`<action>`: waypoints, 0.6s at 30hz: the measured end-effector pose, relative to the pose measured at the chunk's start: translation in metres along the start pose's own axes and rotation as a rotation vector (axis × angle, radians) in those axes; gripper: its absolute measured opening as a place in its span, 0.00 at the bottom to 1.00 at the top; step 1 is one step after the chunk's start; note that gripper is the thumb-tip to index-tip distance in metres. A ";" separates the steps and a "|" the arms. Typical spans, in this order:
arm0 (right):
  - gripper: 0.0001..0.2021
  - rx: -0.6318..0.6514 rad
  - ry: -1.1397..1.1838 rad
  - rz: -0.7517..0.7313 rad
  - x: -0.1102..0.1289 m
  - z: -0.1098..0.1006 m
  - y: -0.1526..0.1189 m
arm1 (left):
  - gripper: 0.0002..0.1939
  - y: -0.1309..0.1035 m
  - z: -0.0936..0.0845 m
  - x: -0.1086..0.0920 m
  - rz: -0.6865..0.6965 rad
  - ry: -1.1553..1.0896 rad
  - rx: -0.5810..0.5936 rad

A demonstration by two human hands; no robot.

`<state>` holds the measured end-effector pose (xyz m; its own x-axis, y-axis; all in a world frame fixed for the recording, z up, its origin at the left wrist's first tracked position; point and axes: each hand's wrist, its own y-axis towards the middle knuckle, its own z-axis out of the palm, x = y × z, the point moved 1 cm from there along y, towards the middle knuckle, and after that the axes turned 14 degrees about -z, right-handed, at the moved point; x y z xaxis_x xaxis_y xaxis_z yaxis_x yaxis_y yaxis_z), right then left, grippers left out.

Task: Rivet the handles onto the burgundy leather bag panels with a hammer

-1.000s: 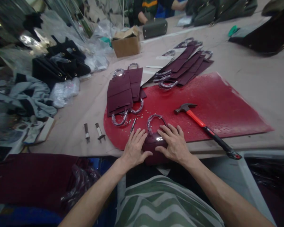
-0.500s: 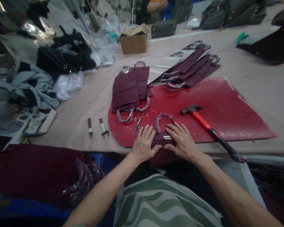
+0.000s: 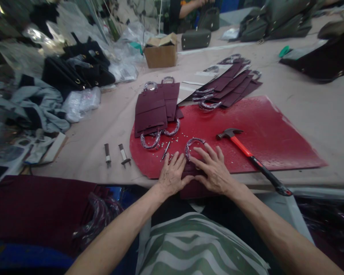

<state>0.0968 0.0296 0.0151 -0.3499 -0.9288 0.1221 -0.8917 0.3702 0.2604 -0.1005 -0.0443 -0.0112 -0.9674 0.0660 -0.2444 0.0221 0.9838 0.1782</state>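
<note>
A maroon bag panel [image 3: 197, 190] with a plastic-wrapped handle [image 3: 190, 143] lies at the front edge of the red mat [image 3: 263, 133]. My left hand [image 3: 172, 173] rests flat on the panel's left side, fingers spread. On its right side lies my right hand [image 3: 213, 168], fingers apart, reaching over the base of the handle. A thin metal rod [image 3: 166, 150] lies beyond my left hand among small scattered bits. The hammer [image 3: 246, 152] with a red and black handle lies to the right of my right hand.
Maroon panels with wrapped handles [image 3: 151, 110] lie at the mat's back left, more [image 3: 232, 84] behind it. Two small tools [image 3: 122, 154] are left of the mat. A cardboard box [image 3: 161, 55] and dark bags stand farther back. Across the table, a person's arm [image 3: 189, 8] shows.
My right hand has shifted slightly left, over the handle base, and now covers the shiny metal piece on the panel. My left hand stays on the panel. The view has shifted slightly.
</note>
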 end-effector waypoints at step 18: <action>0.37 -0.025 0.041 -0.056 -0.009 0.018 0.008 | 0.42 -0.004 -0.017 0.005 0.091 0.113 0.126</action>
<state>0.0877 0.0404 -0.0016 -0.2877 -0.9466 0.1453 -0.9018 0.3189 0.2915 -0.1098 -0.0507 0.0030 -0.9821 0.1430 -0.1229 0.1349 0.9882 0.0721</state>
